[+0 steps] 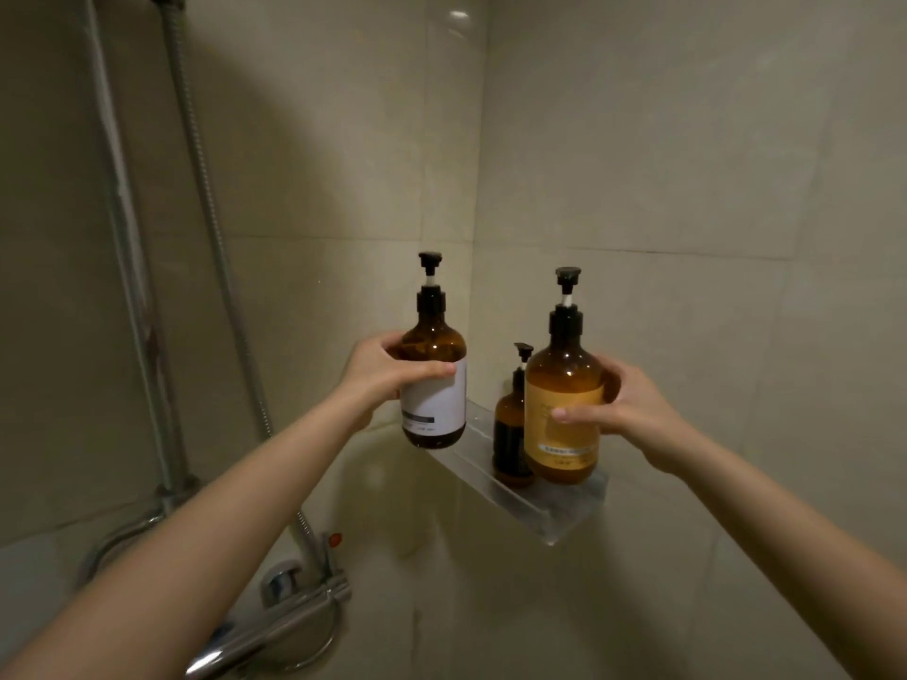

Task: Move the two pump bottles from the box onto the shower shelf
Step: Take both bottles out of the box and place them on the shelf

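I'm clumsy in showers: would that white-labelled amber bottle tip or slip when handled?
Probably tippy: the white-labelled bottle is tall with a raised pump. Its glossy surface likely turns slippery when wet. The shelf looks narrow, so a nudge might topple it.

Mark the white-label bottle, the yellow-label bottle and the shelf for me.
white-label bottle (pixel 437 400), head view, on its white label.
yellow-label bottle (pixel 549 436), head view, on its yellow label.
shelf (pixel 564 510), head view, on its bare front corner.

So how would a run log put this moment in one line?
left hand: grips white-label pump bottle by shelf end | right hand: grips yellow-label pump bottle at shelf | small pump bottle: on shelf
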